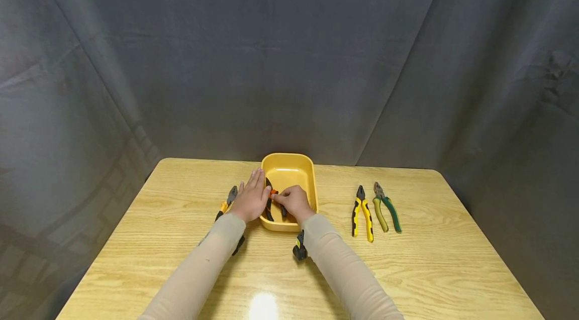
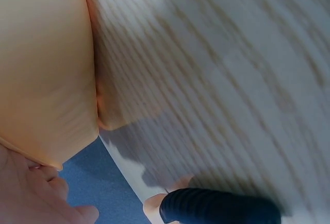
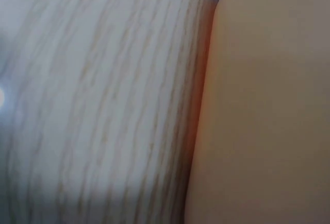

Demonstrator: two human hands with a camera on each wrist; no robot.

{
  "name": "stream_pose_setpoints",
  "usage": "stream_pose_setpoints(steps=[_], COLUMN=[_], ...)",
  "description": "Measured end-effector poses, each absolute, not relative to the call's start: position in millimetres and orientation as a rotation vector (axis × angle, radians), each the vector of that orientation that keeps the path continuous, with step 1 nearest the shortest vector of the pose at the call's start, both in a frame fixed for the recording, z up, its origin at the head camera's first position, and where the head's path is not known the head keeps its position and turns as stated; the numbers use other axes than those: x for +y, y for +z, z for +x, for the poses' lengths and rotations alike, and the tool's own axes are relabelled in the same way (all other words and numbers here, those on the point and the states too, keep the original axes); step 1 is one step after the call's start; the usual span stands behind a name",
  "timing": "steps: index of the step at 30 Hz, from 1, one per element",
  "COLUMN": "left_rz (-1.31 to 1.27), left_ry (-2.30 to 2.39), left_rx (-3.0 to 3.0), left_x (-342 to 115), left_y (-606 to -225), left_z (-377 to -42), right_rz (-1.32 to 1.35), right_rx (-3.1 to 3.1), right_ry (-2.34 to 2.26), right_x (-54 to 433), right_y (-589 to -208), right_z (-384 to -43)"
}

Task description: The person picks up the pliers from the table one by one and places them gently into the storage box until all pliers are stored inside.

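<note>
Gray curtain [image 1: 289, 59] backs the wood-grain counter [image 1: 429, 244]. Yellow tray [image 1: 280, 227] sits near the counter's far edge. Left hand [image 1: 250, 202] lies over the tray's left rim, fingers straight. Right hand [image 1: 295, 200] reaches inside, fingers pinching the orange-and-black pliers [image 1: 269, 212] in the tray's left part (partly hidden by the hands). Yellow-and-black pliers [image 1: 360, 198] and green-handled pliers [image 1: 379, 196] lie well right of the tray; orange-handled pliers [image 1: 223, 206] left, partly covered.
</note>
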State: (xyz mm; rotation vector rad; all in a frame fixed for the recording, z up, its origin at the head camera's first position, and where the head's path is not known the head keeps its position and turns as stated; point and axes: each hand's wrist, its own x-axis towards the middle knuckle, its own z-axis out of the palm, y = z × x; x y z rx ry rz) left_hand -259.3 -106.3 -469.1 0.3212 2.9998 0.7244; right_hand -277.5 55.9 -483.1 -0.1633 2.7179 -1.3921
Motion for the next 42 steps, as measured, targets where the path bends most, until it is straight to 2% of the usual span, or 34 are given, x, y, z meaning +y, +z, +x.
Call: stream_pose_setpoints(steps=[42], left_rz=[0.339], left_ry=[0.761], left_rx=[3.007], left_x=[-107.4], left_y=[-473.7], left_z=[-260.0], right_rz=[-0.154], right_rx=[2.793], right_ry=[-1.37], right_x=[53.3], right_y=[-480.7], right_z=[-274.3])
